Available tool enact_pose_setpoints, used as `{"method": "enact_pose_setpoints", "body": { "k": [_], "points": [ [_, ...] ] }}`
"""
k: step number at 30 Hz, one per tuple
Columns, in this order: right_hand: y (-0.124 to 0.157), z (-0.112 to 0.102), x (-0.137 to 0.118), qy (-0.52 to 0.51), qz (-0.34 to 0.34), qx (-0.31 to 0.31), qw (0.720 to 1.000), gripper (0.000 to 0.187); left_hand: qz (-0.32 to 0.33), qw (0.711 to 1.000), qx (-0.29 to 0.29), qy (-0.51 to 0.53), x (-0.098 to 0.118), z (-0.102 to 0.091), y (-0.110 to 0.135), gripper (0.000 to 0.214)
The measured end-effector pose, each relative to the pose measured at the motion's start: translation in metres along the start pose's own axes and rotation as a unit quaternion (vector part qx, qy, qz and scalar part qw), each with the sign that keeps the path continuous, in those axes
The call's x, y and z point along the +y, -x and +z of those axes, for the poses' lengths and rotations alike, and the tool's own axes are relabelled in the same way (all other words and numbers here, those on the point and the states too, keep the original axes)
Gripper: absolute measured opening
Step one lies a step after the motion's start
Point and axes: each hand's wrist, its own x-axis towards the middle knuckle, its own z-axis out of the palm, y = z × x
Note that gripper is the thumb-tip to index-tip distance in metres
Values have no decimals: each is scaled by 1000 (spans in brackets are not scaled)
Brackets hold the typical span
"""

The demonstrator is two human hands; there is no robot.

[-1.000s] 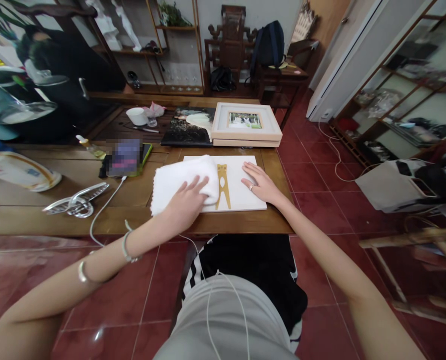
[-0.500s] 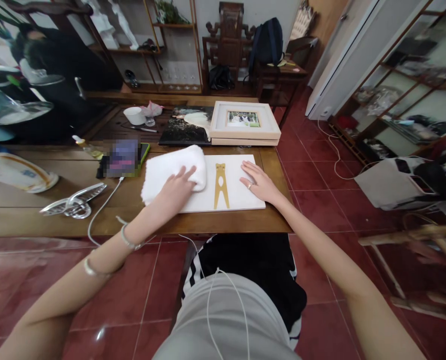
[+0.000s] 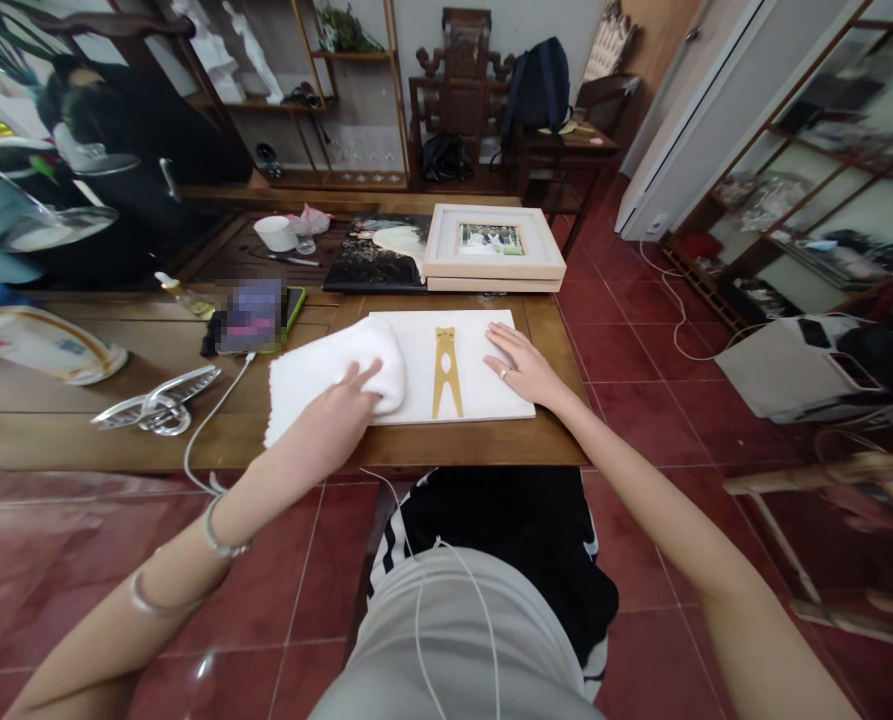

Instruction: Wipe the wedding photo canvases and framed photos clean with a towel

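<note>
1. On the surface lies the white board.
2. White cloth is over its left end, below your left hand (fingers loosely spread).
3. Right hand: fingers flat on board, grasping nothing.
4. Golden figure: between hands, right nearer, length pointing away from you.

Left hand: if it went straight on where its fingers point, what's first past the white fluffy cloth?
Past the white fluffy cloth, the left hand would meet the flat white rectangular board first. Farther on, likely the pale wooden picture frame; exact line and depth are unclear.
</note>
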Motion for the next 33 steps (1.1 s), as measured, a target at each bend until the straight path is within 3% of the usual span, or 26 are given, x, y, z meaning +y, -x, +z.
{"method": "enact_pose_setpoints", "body": {
  "k": [5, 9, 12, 15, 18, 23, 26, 33],
  "points": [
    [1, -2, -1, -6, 3, -3, 1000, 56, -39, 999, 1, 4, -24, 10, -47, 35],
    [1, -2, -2, -3, 4, -5, 1000, 56, -51, 998, 31, -19, -26, 14, -59, 37],
    [1, -2, -3, 0, 11, -2, 1000, 55, -55, 997, 34, -36, -7, 4, -45, 41],
    [1, -1, -3, 8, 18, -2, 1000, 55, -63, 994, 14, -86, 23, -12, -15, 42],
    [0, 0, -3, 6, 13, 2, 1000, 54, -29, 995, 3, -98, 48, -23, 19, 39],
    [0, 1, -2, 1, 8, 5, 1000, 55, 20, 996, -21, -78, 54, -25, 42, 43],
    [0, 1, -1, -3, 8, 5, 1000, 56, 4, 996, -41, -80, 46, -25, 28, 44],
    [-2, 1, 3, 15, 29, 23, 999, 59, -68, 991, -74, -90, 22, -36, -34, 38]
  ]
}}
